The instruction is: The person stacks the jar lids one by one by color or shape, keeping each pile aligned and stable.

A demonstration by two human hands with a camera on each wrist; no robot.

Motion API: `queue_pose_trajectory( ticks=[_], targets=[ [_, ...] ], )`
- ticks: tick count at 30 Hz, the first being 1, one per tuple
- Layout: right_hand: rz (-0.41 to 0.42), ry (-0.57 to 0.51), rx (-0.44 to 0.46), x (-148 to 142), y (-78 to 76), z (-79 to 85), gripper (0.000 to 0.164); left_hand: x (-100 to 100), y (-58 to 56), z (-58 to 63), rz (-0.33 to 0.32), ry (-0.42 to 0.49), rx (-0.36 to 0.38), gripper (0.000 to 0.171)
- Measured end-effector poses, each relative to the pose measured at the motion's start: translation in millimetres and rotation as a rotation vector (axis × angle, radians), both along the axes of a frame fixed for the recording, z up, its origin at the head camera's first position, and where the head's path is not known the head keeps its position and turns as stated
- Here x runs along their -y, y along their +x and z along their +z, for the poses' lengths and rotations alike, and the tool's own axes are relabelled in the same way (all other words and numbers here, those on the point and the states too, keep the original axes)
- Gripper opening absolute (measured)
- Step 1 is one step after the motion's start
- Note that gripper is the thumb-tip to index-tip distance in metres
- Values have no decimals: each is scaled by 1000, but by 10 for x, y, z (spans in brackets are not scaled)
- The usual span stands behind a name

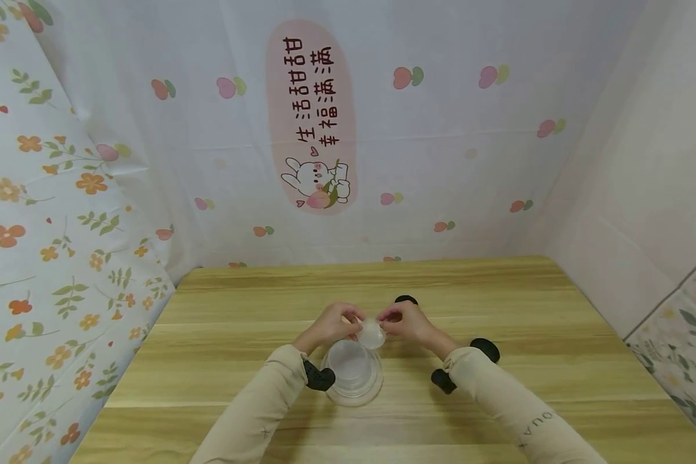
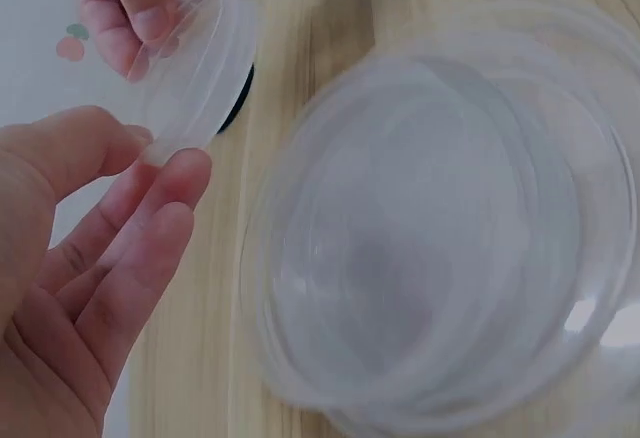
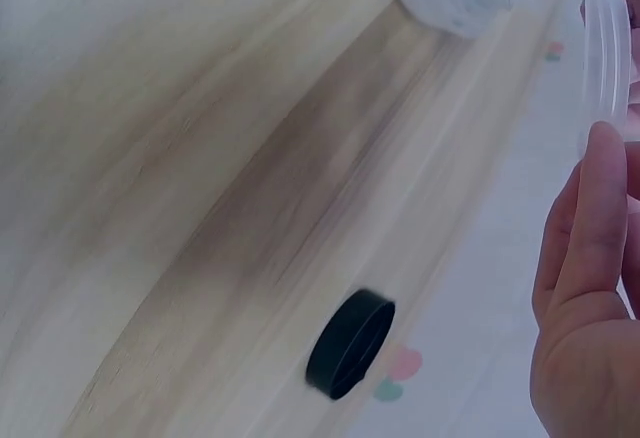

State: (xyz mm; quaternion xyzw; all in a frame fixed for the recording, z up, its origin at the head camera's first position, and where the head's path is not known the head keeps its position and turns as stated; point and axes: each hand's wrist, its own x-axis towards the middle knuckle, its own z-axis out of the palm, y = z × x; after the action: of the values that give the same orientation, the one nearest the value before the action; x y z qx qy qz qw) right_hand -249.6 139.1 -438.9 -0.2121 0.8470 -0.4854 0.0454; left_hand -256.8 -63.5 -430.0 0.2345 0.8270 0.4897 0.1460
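Observation:
Between both hands, a small translucent plastic lid (image 1: pixel 372 334) with a raised rim is held up above the table. My left hand (image 1: pixel 338 323) pinches one edge between thumb and fingertips, seen closely in the left wrist view. On the opposite edge my right hand (image 1: pixel 406 321) grips it with its fingers; its thumb is partly hidden in the right wrist view. Just below the left hand, clear plastic tubs or dishes (image 2: pixel 420 228) appear stacked or nested on the table. How many pieces make up this stack I cannot tell.
A black round cap (image 3: pixel 350 343) lies on the wood-grain table (image 1: pixel 255 296) behind the right hand. Another dark round object (image 1: pixel 485 350) is beside the right forearm. Printed cloth (image 1: pixel 441 161) hangs behind the table.

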Motion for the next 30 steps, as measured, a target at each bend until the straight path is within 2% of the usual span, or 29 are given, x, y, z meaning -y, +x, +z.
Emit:
queue_pose_trajectory(
  ticks=[7, 11, 17, 22, 30],
  targets=[
    [57, 50, -19, 158, 20, -33, 11, 177, 0, -13, -69, -63, -33, 15],
    [92, 41, 7, 228, 28, -74, 11, 268, 24, 0, -108, -71, -34, 16],
    [131, 36, 40, 320, 39, -147, 9, 380, 51, -17, -93, -100, 21, 16],
    [156, 40, 43, 367, 54, -170, 9, 424, 86, -46, -85, -77, 58, 17],
    [174, 41, 30, 409, 64, -217, 9, 452, 102, -123, -79, -75, 64, 19]
  ],
)
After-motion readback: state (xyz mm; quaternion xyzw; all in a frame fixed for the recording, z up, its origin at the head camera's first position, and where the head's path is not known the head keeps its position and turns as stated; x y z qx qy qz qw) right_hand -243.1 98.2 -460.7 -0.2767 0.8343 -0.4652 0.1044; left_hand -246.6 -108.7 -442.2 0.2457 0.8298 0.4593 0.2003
